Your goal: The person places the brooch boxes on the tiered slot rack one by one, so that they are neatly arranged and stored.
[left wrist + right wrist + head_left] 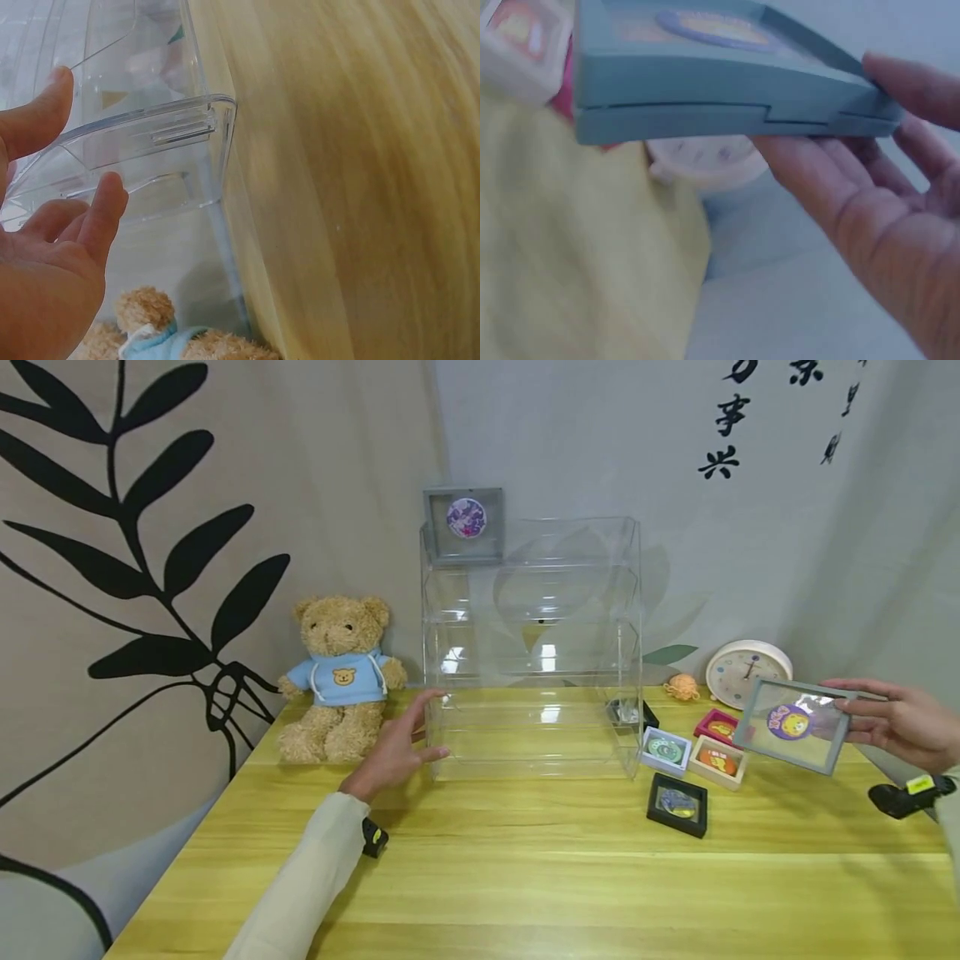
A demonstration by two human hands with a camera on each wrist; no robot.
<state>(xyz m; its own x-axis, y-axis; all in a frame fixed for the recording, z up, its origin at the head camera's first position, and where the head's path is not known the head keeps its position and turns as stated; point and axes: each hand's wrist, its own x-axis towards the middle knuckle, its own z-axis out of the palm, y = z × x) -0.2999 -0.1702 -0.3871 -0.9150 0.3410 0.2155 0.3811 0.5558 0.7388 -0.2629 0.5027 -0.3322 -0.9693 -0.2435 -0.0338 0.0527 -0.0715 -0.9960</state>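
Square grey plastic case (792, 724) is being pinched by right hand (903, 718); left hand (393, 756) is being held spread at left edge of clear plastic rack (534, 674); level carrying seemingly being required.

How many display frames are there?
7: a grey frame on the clear stand, another in the right hand, five on the table: red, pale blue, cream, two black. Others may be hidden.

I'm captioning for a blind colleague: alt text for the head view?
A person's right hand holds a gray frame; the left hand is beside a clear tiered shelf on a wooden table, another frame at its top. Left of it, a teddy bear; right, smaller frames and a clock.
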